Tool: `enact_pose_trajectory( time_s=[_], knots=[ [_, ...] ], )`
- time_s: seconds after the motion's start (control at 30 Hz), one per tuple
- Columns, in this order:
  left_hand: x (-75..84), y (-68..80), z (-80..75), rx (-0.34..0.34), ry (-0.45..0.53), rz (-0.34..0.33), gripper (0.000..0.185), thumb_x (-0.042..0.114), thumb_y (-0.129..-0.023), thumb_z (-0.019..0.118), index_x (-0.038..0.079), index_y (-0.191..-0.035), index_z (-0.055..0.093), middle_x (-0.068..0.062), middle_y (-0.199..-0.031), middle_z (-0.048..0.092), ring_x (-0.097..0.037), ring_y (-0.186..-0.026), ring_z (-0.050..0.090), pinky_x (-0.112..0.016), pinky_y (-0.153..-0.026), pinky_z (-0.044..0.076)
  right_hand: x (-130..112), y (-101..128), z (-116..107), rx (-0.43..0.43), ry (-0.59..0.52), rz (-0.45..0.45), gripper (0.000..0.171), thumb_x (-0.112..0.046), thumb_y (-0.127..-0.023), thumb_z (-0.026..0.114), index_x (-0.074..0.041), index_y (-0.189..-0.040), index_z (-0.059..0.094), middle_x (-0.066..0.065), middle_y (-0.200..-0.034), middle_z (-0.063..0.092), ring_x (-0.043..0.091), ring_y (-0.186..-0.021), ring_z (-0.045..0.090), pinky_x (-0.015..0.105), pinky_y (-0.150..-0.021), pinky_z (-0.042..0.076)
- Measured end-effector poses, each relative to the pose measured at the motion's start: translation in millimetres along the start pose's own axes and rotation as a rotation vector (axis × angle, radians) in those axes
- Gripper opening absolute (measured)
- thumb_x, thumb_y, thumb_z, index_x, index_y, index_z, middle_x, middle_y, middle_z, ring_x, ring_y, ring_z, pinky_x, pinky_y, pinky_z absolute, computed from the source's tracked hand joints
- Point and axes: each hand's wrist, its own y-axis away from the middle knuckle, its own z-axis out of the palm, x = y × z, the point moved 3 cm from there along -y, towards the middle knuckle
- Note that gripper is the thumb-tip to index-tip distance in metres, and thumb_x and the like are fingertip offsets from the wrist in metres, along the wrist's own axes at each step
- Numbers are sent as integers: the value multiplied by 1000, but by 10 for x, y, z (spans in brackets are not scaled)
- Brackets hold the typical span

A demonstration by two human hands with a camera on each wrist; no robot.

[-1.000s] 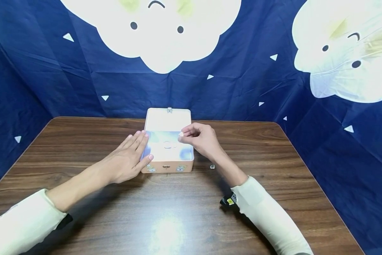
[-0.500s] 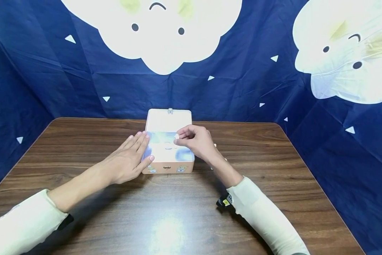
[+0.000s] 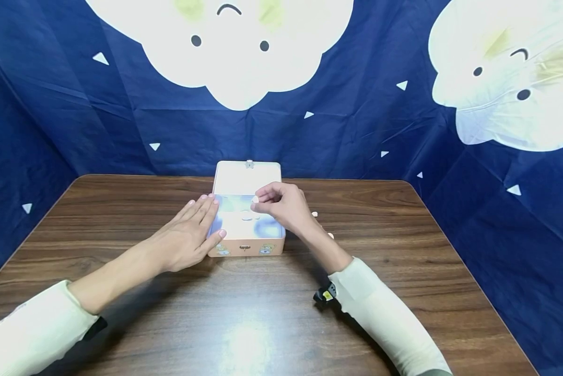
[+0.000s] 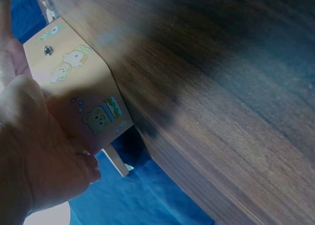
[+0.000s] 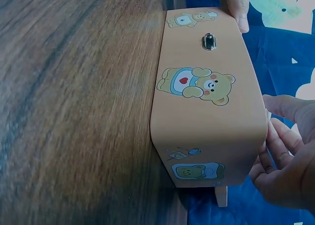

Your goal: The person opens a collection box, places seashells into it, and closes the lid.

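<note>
A peach tin box (image 3: 264, 247) with bear pictures stands on the table, its lid (image 3: 247, 177) raised at the back. My left hand (image 3: 183, 243) lies with straight fingers along the box's left side, its fingertips at the rim. Over the right part of the box, my right hand (image 3: 283, 206) pinches a small white piece (image 3: 255, 199) between thumb and fingers; its kind is too small to tell. Inside lie a pale oval piece (image 3: 247, 215) and a smaller one beside it. The right wrist view shows the front latch (image 5: 209, 41) and the right hand (image 5: 290, 146) by the rim.
Two small white pieces, one farther back (image 3: 315, 214) and one nearer (image 3: 330, 235), lie on the wooden table (image 3: 244, 308) right of the box, close to my right wrist. A blue curtain (image 3: 178, 125) with white clouds hangs behind the table.
My right hand has moved left over the box, carrying the small white piece. White pieces on the table beside the wrist have come into view. The left hand keeps its place.
</note>
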Motion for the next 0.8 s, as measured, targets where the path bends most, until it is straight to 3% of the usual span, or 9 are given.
enact_pose_trajectory(
  time_s=[0.8],
  knots=[
    [1,-5,6,-1,-7,1,82,50,-123,35,-10,-176,18,-30,-187,14,-50,-176,12,-67,-144,14,26,-97,108,-29,-3,19,24,-16,-91,94,-8,-112,85,8,-102,86,14,-93,78,17,-78,58]
  ],
)
